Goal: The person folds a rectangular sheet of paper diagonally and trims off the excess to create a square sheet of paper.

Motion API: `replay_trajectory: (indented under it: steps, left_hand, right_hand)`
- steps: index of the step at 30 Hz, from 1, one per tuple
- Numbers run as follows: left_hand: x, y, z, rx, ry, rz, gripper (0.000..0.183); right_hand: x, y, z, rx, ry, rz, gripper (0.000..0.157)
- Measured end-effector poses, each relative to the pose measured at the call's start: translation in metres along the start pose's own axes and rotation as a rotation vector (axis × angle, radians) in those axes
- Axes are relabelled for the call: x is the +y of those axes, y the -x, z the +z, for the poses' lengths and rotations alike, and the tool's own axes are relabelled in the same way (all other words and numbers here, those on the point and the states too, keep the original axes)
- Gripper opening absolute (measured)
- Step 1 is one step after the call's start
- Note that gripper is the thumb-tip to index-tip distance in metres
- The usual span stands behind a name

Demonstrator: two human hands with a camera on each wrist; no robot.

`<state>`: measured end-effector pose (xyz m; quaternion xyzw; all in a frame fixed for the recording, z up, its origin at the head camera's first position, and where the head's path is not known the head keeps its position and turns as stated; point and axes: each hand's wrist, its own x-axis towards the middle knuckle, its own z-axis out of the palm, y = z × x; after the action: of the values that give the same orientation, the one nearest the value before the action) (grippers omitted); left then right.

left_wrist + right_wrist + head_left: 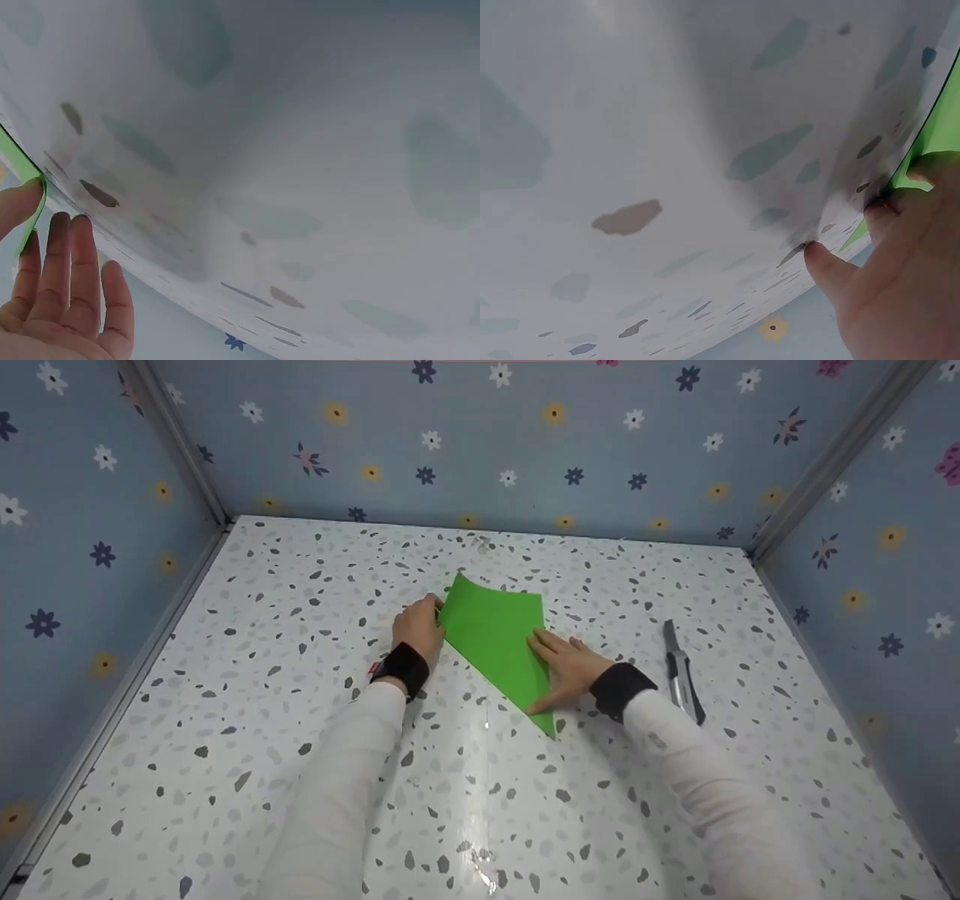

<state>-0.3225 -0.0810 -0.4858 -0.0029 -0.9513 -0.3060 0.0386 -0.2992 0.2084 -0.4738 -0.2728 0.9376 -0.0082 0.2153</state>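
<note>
A sheet of bright green paper (491, 634) lies on the speckled tabletop, its left side curving up a little. At that raised left edge, my left hand (418, 628) pinches the paper; the left wrist view shows the thumb (21, 204) against a green strip, with the other fingers beside and below it. My right hand (571, 666) rests on the paper's right edge, thumb and fingers spread apart, the thumb near the lower tip. Only slivers of the green paper (941, 124) appear in the right wrist view, next to the fingers.
A utility knife (681, 679) lies to the right of the right hand, its blade out and pointing away from me. Flower-patterned blue panels (480, 442) with grey metal frames enclose the white speckled table (247, 720) at the back and both sides.
</note>
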Motion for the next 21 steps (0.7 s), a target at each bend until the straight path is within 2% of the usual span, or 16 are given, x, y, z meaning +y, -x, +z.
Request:
replay_trajectory:
  steps: [6,12,17,21]
  left_hand:
    - [-0.004,-0.003,-0.002,-0.021,0.126,-0.010,0.031]
    - [-0.011,-0.006,-0.007,-0.065,0.197,-0.017,0.034]
    - [-0.014,-0.007,-0.009,-0.102,0.244,-0.004,0.035]
    - [-0.015,-0.006,-0.009,-0.109,0.269,0.004,0.036]
  right_hand:
    - [-0.002,0.000,0.001,0.005,-0.016,0.005,0.143]
    - [-0.001,-0.001,-0.001,-0.009,-0.028,0.014,0.137]
    - [-0.001,-0.006,-0.004,-0.009,-0.089,0.030,0.115]
    - [0.000,-0.014,-0.002,0.055,-0.126,0.038,0.096]
